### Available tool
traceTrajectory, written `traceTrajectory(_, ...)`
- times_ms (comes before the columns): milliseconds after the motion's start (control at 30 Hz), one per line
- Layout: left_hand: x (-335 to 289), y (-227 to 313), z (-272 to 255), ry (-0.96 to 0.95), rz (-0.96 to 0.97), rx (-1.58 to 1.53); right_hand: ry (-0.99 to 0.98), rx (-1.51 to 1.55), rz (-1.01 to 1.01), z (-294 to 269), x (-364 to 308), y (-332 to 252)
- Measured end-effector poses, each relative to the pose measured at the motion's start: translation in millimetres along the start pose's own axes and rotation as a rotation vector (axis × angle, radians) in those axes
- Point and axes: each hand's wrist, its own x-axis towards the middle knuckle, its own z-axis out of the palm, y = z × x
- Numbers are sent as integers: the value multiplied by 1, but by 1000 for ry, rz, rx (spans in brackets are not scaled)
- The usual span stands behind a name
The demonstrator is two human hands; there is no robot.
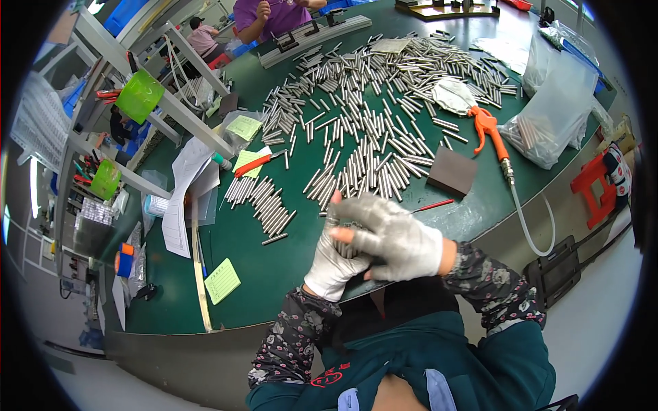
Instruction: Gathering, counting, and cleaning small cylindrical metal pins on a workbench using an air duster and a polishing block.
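Note:
Both of my hands wear white fingerless work gloves, greyed on the right one, and meet at the table's near edge. My left hand (pixel 329 266) is closed around a small bunch of steel pins (pixel 351 249), mostly covered by my hands. Across the top of it lies my right hand (pixel 396 236), somewhat blurred, its fingers stretched out over the bunch. Just beyond my hands, a wide heap of loose steel pins (pixel 370 164) spreads over the green table. To the left lies a smaller group of pins (pixel 264 202) in rough rows.
Right of the heap are a dark brown block (pixel 452 172), a red pen (pixel 433 205), an orange air gun (pixel 488 130) with a hose, and a plastic bag of pins (pixel 541 130). Leftward lie a red-handled knife (pixel 253 166), papers (pixel 179 198) and yellow-green notes (pixel 223 281). A person (pixel 274 17) sits opposite.

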Motion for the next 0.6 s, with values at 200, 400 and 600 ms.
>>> traceTrajectory(200, 1, -12, -4, -20, 45, 485, 76, -657, 514, -67, -48, 20)
traceTrajectory(400, 0, -12, -2, 35, -10, 427, -104, -842, 760, -78, -73, 35)
traceTrajectory(600, 2, -4, 6, 23, -90, 475, -19, -803, 702, -79, -70, 36)
